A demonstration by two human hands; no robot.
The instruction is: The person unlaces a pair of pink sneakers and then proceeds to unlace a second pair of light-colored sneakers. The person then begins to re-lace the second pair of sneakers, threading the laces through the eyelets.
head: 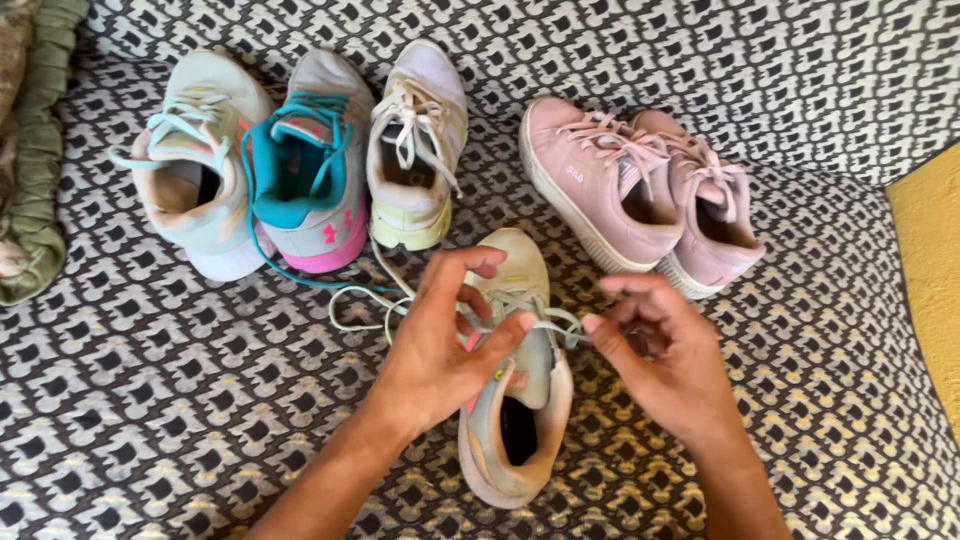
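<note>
Head view: a pale beige sneaker (520,400) lay near the centre of a black-and-white patterned cover (150,400), toe pointing away. The left hand (440,350) rested over its left side, fingers pinched on a pale mint lace (545,322). The right hand (660,360) was just right of the shoe, thumb and forefinger pinching the same lace. Loose lace trailed leftward. Farther back stood a mint sneaker (195,165), a white, teal and pink sneaker (315,165) and a cream sneaker (418,150), touching in a row. To the right lay a pink pair (640,190). A green ruffled cushion (40,150) sat at far left.
</note>
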